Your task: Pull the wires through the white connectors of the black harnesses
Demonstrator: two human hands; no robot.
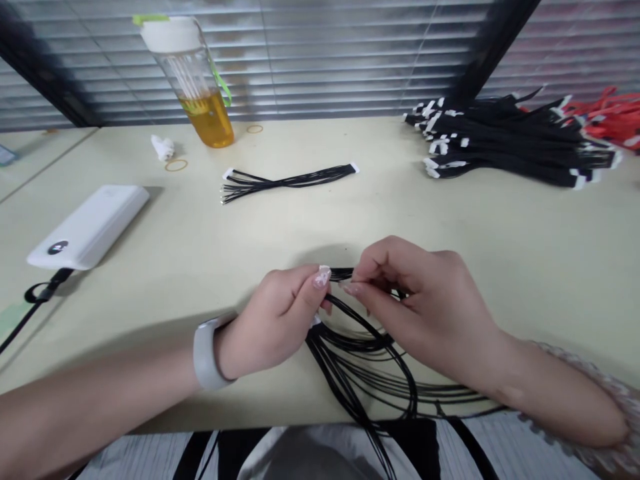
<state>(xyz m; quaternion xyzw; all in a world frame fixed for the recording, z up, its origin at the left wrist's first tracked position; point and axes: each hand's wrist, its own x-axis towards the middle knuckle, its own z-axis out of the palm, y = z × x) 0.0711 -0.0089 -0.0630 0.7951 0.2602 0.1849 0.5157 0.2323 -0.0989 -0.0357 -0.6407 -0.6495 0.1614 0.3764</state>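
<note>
Both hands are close together over the front of the table, working on a black wire harness point(370, 327). My left hand point(283, 313) is closed, thumb and fingers pinching the harness near a white connector that shows only in part. Just to its right, my right hand point(420, 300) pinches the thin black wires between thumb and forefinger. A short stretch of parallel wires spans the gap between the fingertips. Below the hands, more black wires loop to the right and hang over the table's front edge. The exact grip points are hidden by the fingers.
A short black wire harness point(290, 181) with white connectors lies mid-table. Black sleeved cables point(500, 143) and red cables point(610, 117) are piled back right. A bottle point(200, 87) of amber liquid stands at the back. A white power bank point(90, 227) with a cable lies left.
</note>
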